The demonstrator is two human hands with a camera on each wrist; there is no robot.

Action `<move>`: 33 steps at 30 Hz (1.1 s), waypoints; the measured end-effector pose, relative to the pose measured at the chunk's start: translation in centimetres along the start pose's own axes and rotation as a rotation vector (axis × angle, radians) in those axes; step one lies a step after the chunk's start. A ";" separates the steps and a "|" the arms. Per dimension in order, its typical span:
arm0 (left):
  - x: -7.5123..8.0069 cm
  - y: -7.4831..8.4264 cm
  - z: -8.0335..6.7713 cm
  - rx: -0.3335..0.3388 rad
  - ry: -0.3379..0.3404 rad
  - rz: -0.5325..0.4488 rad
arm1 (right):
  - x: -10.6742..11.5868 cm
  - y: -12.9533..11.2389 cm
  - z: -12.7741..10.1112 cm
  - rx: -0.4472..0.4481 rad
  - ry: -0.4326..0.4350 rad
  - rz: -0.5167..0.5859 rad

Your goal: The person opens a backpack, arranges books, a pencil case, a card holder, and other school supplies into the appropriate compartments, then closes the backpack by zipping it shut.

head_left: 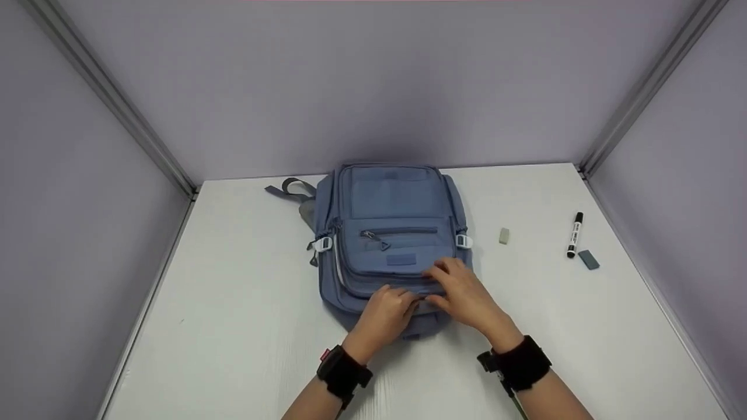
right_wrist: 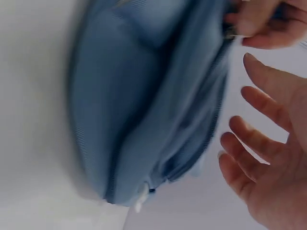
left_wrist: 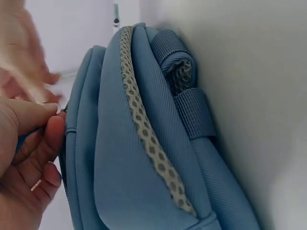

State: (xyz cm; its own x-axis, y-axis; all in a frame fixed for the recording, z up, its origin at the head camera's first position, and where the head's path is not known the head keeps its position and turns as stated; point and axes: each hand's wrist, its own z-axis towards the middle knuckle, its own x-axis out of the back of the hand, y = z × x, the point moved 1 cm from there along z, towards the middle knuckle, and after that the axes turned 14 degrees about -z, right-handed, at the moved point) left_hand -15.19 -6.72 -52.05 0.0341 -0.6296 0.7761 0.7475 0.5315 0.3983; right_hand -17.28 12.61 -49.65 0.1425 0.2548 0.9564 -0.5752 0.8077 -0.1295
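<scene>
A blue backpack (head_left: pixel 391 198) lies on the white table with its front facing up. At its lower front, my left hand (head_left: pixel 386 314) pinches a zipper pull (right_wrist: pixel 230 32) between thumb and index finger; most of the pull is hidden by the fingers. My right hand (head_left: pixel 467 294) hovers beside it, over the lower right of the bag. Its fingers are spread and relaxed in the right wrist view, with nothing held. The front compartment's zipper (right_wrist: pixel 218 96) appears partly undone there, its edges apart. A mesh trim (left_wrist: pixel 146 124) runs along the bag's bottom in the left wrist view.
Right of the backpack lie a small pale eraser-like block (head_left: pixel 504 235), a black and white marker (head_left: pixel 575 235) and a dark grey-blue block (head_left: pixel 589 259). A loose strap (head_left: pixel 292 192) sticks out at the bag's upper left. Grey panels (head_left: pixel 385 81) enclose the table (head_left: pixel 233 326) at the back and sides.
</scene>
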 end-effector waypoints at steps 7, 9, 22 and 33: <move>-0.1 0.1 -0.1 -0.008 0.058 0.059 | -2.0 0.4 0.4 0.090 0.112 -0.071; -0.2 0.0 0.0 -0.010 0.080 0.068 | -2.3 0.5 0.4 0.119 0.142 -0.090; 0.2 0.3 -0.6 0.090 0.173 -0.046 | -2.5 0.4 0.3 0.149 0.170 -0.125; 0.8 0.5 -1.1 0.128 0.206 -0.077 | -2.5 0.6 0.2 0.145 0.178 -0.106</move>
State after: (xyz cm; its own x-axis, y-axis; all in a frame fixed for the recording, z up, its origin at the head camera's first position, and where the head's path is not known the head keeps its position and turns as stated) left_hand -14.05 -7.57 -51.74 0.1244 -0.7664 0.6302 0.6632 0.5366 0.5217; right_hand -18.16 12.36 -52.03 0.3406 0.2729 0.8997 -0.6569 0.7537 0.0200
